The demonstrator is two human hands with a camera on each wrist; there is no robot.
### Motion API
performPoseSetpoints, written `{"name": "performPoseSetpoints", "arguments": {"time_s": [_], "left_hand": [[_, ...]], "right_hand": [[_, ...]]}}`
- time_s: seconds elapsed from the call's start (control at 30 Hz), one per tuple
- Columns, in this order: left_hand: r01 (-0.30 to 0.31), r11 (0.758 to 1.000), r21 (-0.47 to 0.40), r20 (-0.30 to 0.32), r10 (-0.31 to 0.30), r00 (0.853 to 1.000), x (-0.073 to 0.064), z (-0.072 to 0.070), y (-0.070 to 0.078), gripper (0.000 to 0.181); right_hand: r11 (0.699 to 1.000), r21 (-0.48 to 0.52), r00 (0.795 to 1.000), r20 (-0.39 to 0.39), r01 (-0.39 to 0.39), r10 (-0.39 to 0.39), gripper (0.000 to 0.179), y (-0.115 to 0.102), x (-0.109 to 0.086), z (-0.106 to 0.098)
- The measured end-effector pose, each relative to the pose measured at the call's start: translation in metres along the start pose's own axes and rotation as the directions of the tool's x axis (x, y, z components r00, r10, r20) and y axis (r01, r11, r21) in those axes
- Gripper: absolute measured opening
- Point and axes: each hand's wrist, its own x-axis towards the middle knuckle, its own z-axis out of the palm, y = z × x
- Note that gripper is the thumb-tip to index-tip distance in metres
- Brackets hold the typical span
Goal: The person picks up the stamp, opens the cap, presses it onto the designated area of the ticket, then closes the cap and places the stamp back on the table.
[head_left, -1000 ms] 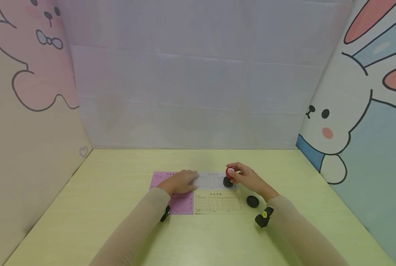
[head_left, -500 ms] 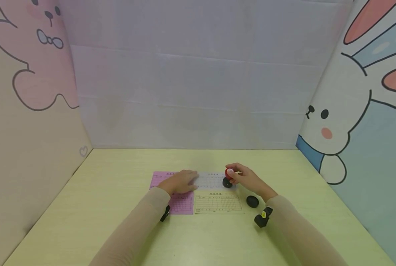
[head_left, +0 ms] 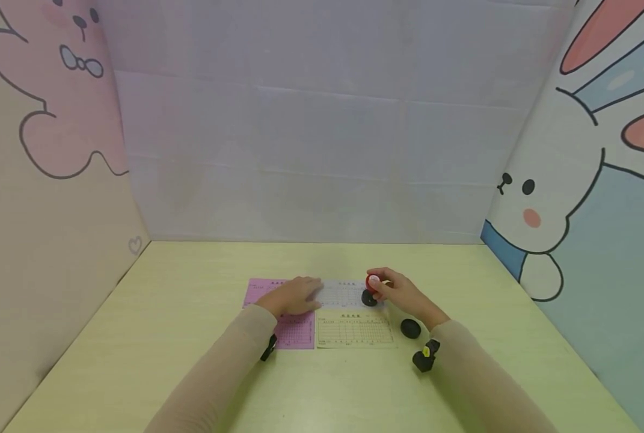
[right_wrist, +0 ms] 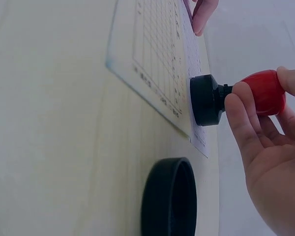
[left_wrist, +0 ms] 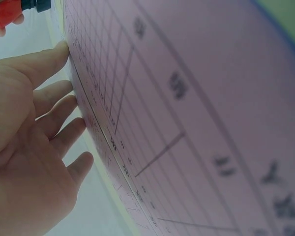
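Observation:
In the head view my right hand [head_left: 406, 296] grips a stamp [head_left: 373, 282] by its red knob. The right wrist view shows the stamp's black base [right_wrist: 204, 100] standing upright on the right end of a whitish printed form [head_left: 339, 294]. The stamp's underside is hidden against the paper. My left hand [head_left: 293, 296] rests across the inner edges of the papers with its fingers extended. Partly under it lie a purple form [head_left: 261, 290] at the back and another purple form [head_left: 299, 334] in front. A yellow form [head_left: 355, 332] lies before the whitish one.
A round black cap [head_left: 410, 328] sits on the table [head_left: 154, 337], right of the yellow form, below my right wrist. In the right wrist view the cap [right_wrist: 169, 201] shows its hollow side. A pale wall [head_left: 322, 132] closes the table's back edge.
The stamp and my right hand have shifted very slightly left and toward me. My left hand and the papers stay in place.

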Motion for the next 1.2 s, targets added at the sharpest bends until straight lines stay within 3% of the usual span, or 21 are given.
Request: {"name": "performPoseSetpoints", "arguments": {"time_s": [0.37,0.77,0.97,1.2], "left_hand": [[0.011,1.000,-0.008,-0.002,-0.011,1.000,0.0029,0.0016,-0.0014,0.060],[0.020,1.000,-0.007,-0.002,-0.020,1.000,0.0041,0.0040,-0.0034,0.060],[0.026,1.000,-0.012,0.004,-0.026,1.000,0.0026,0.0015,-0.0026,0.060],[0.030,1.000,-0.003,0.008,-0.030,1.000,0.0019,0.0013,-0.0022,0.061]], "right_hand": [[1.000,-0.018,1.000,-0.004,-0.005,0.005,0.041,0.0010,-0.0002,0.0014],[1.000,0.017,1.000,-0.002,0.009,-0.009,0.047,0.0004,-0.0019,0.0032],[0.999,-0.022,1.000,-0.005,0.024,-0.024,0.046,-0.0013,-0.0020,0.0063],[0.999,-0.050,1.000,-0.020,-0.013,0.012,0.048,-0.0039,-0.0033,0.0092]]}}
